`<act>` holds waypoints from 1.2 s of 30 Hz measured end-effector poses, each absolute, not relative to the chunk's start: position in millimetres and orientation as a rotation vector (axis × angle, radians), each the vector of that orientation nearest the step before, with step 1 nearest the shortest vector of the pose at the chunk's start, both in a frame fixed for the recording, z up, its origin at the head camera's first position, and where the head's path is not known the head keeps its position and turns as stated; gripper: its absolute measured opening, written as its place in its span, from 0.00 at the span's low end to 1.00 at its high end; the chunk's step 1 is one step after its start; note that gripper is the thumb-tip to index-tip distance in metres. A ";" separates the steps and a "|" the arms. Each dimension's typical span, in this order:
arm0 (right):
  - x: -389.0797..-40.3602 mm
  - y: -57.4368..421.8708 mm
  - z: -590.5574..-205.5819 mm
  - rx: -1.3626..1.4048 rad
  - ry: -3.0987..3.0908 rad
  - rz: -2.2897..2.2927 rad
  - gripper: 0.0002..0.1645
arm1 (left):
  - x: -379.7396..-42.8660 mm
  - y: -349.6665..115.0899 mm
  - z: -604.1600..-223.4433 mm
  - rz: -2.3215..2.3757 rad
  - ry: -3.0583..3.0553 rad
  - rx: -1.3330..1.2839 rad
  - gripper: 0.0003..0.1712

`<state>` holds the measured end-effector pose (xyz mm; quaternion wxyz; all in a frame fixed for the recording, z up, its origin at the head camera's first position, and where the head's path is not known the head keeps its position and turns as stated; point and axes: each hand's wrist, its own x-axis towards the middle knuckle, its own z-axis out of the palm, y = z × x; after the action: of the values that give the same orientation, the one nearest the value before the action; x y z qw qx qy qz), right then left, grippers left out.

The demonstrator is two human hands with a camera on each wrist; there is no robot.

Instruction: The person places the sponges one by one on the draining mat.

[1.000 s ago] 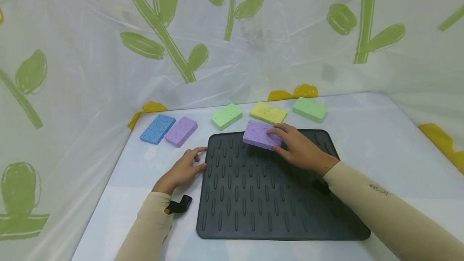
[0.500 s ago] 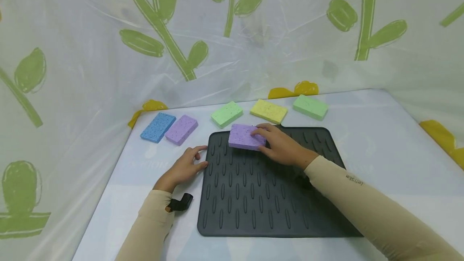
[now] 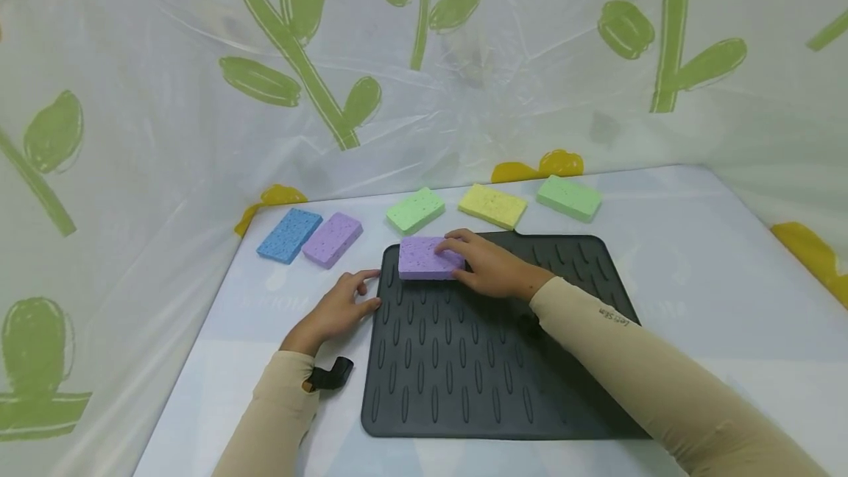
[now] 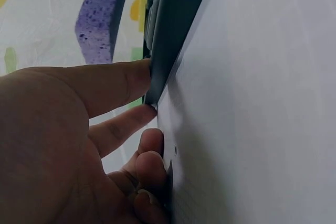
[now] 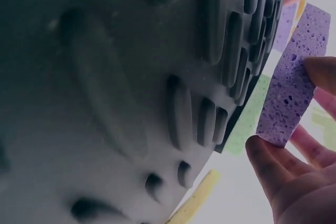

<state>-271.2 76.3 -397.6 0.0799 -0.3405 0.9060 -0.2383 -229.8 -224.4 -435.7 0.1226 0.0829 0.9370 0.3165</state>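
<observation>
My right hand (image 3: 493, 265) holds a purple sponge (image 3: 424, 258) by its right end, thumb and fingers on it. The sponge hangs flat over the back left part of a black ridged mat (image 3: 457, 359); in the right wrist view a gap shows between the sponge (image 5: 294, 72) and the mat (image 5: 105, 77). At the mat's left edge, my left hand (image 3: 334, 313) rests on the table. Its thumb and index fingertip touch that edge in the left wrist view, while the other fingers (image 4: 149, 169) are bent and hold nothing.
Along the back of the table (image 3: 265, 359) lie a blue sponge (image 3: 289, 235), another purple sponge (image 3: 333, 240), a green sponge (image 3: 415, 210), a yellow sponge (image 3: 492, 205) and a second green sponge (image 3: 568, 198). Behind them hangs a white curtain (image 3: 530, 94) with printed plants.
My right hand has carried the purple sponge leftward over the mat, from near its back middle to its back left corner. The left hand has stayed at the mat's edge.
</observation>
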 end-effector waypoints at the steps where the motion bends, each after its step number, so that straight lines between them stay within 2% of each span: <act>1: -271.9 74.9 -398.6 -1.021 2.707 -0.712 0.24 | -229.9 -224.4 -435.7 0.921 2.735 0.247 0.33; 18: -280.7 60.8 -404.5 -0.948 2.657 -0.633 0.25 | -231.2 -223.0 -433.0 0.912 2.724 0.258 0.33; 36: -278.7 58.7 -403.8 -0.984 2.673 -0.533 0.28 | -231.7 -224.8 -434.7 0.912 2.716 0.238 0.33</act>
<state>-278.7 58.7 -403.8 0.1213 -0.3371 0.9156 -0.1826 -231.7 -224.8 -434.7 0.1328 0.0822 0.9364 0.3143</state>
